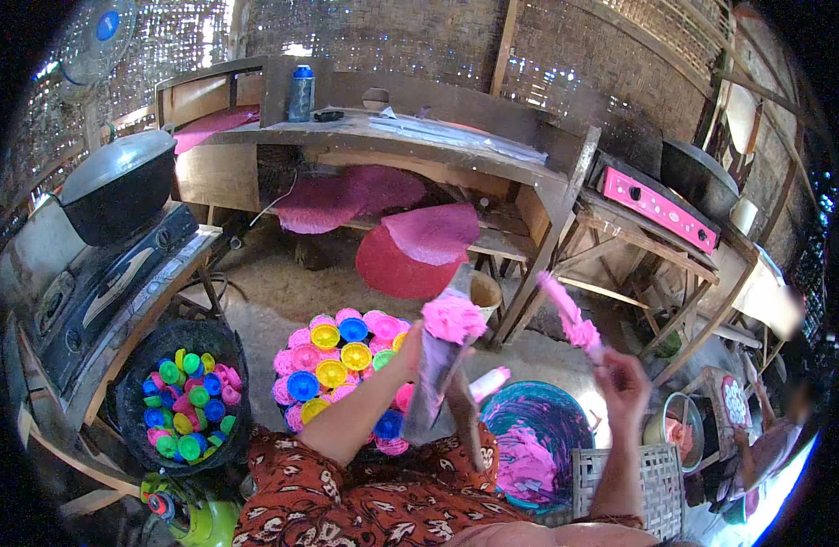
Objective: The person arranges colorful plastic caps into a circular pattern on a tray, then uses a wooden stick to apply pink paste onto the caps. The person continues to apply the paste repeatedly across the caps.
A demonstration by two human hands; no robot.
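My left hand (412,354) grips a clear plastic bag (428,387), its mouth heaped with soft pink batter (453,318). Raised on the right, my right hand (622,383) is closed on the handle end of a spatula (570,312), whose length is thickly coated in the same pink. Between the two hands, lower down, a teal basin (570,408) holds more pink batter, smeared up its walls. Just left of the bag, small fluted cups (330,373) in pink, yellow, blue and green crowd together. The bag and my left forearm hide some of them.
A black wok (132,378) of coloured cups stands left, by a green gas cylinder (210,521). Stoves flank me: a dark one (118,284) with a lidded pot (118,191), and a pink one (661,211). A woven stool (629,488) sits near right. Another person (770,442) works far right.
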